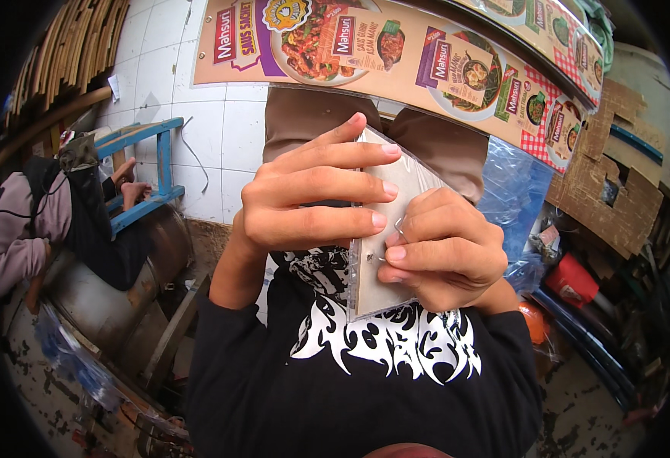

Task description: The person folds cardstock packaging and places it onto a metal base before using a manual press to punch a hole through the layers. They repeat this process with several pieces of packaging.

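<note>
A stiff grey-beige board (pixel 384 296) in clear plastic stands tilted in front of my chest, seen at a slant. My left hand (pixel 312 187) holds it along the left edge, its fingers stretched over the face; the thumb is hidden. Against the same face, my right hand (pixel 453 248) pinches a thin bent metal wire (pixel 400 226) between thumb and fingers. Just left of those fingertips, a small dark hole (pixel 370 258) shows in the board. Whether the wire passes through it, I cannot tell. The board's far side is out of sight.
Long printed food panels (pixel 274 70) lie across my knees and beyond. A person in a mauve sleeve (pixel 18 229) sits at left, beside a blue wooden frame (pixel 165 160) and a metal drum (pixel 106 278). Blue-tinted plastic sheeting (pixel 512 175) and torn brown board (pixel 617 202) are at right.
</note>
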The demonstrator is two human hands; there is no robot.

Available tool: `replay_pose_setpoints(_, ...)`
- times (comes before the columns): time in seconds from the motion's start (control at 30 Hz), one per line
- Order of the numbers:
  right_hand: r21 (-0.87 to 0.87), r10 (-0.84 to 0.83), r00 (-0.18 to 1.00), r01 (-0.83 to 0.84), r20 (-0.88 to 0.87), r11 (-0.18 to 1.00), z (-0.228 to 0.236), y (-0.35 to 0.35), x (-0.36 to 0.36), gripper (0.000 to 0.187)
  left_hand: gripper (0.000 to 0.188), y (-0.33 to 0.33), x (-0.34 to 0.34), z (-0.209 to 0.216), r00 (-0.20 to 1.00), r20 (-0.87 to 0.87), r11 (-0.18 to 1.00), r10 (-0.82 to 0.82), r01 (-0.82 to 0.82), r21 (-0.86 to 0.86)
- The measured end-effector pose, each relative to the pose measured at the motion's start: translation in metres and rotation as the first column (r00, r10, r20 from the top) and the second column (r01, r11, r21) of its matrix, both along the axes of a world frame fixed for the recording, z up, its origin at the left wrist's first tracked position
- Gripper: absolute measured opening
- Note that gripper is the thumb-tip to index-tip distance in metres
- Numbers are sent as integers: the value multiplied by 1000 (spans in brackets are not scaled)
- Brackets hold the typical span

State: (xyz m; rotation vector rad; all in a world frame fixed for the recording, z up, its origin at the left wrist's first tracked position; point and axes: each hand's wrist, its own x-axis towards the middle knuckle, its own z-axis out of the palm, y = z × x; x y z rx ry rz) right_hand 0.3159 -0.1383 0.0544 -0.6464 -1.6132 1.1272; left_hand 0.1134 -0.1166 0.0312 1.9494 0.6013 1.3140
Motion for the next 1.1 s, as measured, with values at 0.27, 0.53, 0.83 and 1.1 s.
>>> replay_pose_setpoints(0.27,65,-29,999,27,34,998,-1,1,-1,28,13,3,1,-1,1000,0,1000,4,-4,-5)
replay_pose_setpoints(0.53,58,3,999,-6,45,998,-2,0,3,30,14,4,0,-1,999,14,999,-36,37,-22)
replay_pose_setpoints(0.83,402,-96,990,47,105,914,-9,-13,11,13,16,5,1,1,999,-25,1000,-27,27,-1)
replay_pose_setpoints(1.1,407,-281,954,217,103,887,10,-3,27,31,16,11,-5,6,994,-105,1000,-23,20,-24)
